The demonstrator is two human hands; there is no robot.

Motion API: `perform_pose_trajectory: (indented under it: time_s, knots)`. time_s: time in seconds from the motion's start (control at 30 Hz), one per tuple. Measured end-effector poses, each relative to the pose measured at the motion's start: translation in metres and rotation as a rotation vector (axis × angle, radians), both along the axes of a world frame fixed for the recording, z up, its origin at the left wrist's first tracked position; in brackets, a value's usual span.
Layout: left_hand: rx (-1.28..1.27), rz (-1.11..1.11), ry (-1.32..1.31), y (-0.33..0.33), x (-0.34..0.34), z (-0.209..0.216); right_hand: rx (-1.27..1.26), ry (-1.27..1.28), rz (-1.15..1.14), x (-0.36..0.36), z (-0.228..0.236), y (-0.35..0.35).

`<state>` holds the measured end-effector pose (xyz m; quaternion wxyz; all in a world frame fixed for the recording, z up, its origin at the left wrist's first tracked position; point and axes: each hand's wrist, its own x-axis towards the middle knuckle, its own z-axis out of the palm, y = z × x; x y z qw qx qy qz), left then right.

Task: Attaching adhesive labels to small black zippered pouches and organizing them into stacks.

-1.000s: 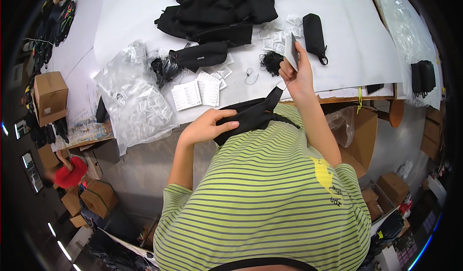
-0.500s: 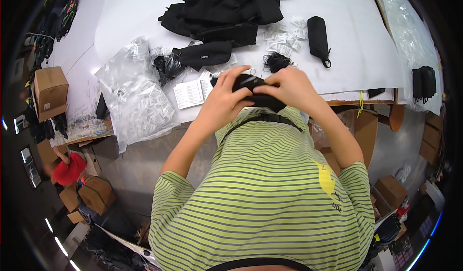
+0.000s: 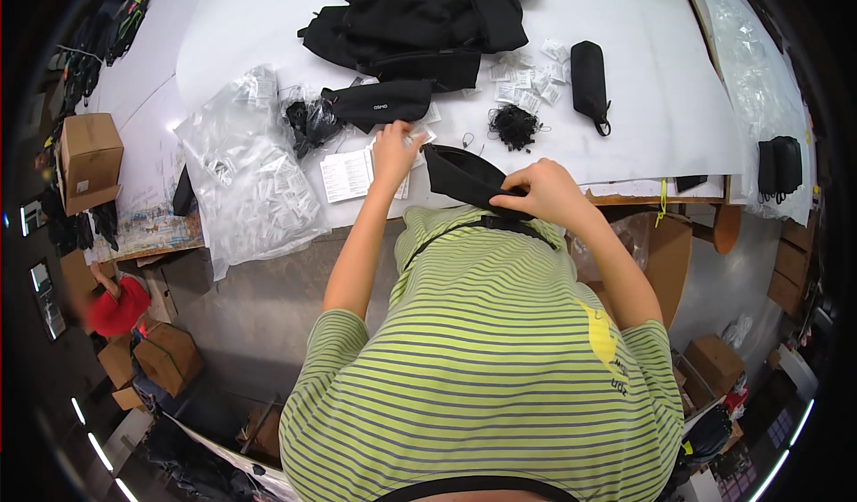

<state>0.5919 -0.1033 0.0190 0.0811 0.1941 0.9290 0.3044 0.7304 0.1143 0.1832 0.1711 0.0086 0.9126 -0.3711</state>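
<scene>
**L hand (image 3: 395,156) off black pouch (image 3: 462,175), now at white leaflets (image 3: 346,176)**

Both hands on pouch ½ sec ago; now only R hand (image 3: 543,191) grips its R end. 1 sec ago, R hand held up a flat card.

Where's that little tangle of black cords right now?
In the head view, the tangle of black cords lies right of centre on the white tabletop, just below the small white packets and left of the long black pouch.

Cardboard box (image 3: 92,158) at far left, person in red (image 3: 120,306), cartons (image 3: 170,359) nearby, yellow cord (image 3: 661,200) at right
</scene>
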Motion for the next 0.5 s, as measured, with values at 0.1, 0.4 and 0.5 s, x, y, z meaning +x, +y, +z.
perform_pose_trajectory:
  time_s: [0.1,0.4,0.5]
  knots:
    - [0.046,-0.031,0.194,0.006,0.009,-0.01,0.078,0.017,-0.041,0.007,0.002,0.002]
    - [0.703,0.033,0.153,0.031,0.024,0.118,0.291,0.425,0.037,0.014,-0.004,0.004]
    - [0.35,-0.477,0.295,0.027,0.033,0.148,0.288,0.503,0.072,0.004,0.007,-0.003]
